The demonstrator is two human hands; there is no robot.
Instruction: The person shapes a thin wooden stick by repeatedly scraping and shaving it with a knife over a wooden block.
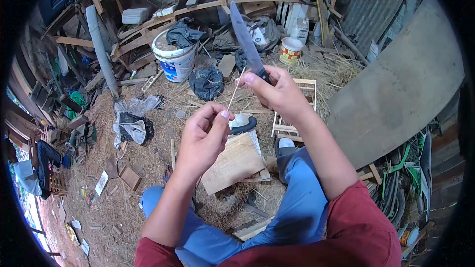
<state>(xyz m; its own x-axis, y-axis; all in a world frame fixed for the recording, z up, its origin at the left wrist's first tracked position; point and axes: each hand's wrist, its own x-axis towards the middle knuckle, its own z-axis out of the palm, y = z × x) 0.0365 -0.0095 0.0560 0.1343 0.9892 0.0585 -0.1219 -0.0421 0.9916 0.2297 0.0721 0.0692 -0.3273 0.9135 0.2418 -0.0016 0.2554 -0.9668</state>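
Observation:
In the head view my right hand (277, 91) is closed round the dark handle of a long knife (243, 37), its broad blade pointing up and away. My left hand (205, 133) pinches the lower end of a thin wooden stick (233, 95). The stick slants up toward my right thumb, close to the base of the blade; whether that thumb touches it I cannot tell. Below my hands, a wooden board (235, 163) lies between my legs. Beside it, under my right forearm, stands a small slatted wooden frame (309, 89), partly hidden by that arm.
A white bucket (175, 64) with black plastic on top stands at the back left. Farther right is a yellow-and-red tub (290, 52). A large grey sheet (396, 89) leans along the right side. Straw and scraps cover the ground. Another person (37, 165) is at the far left.

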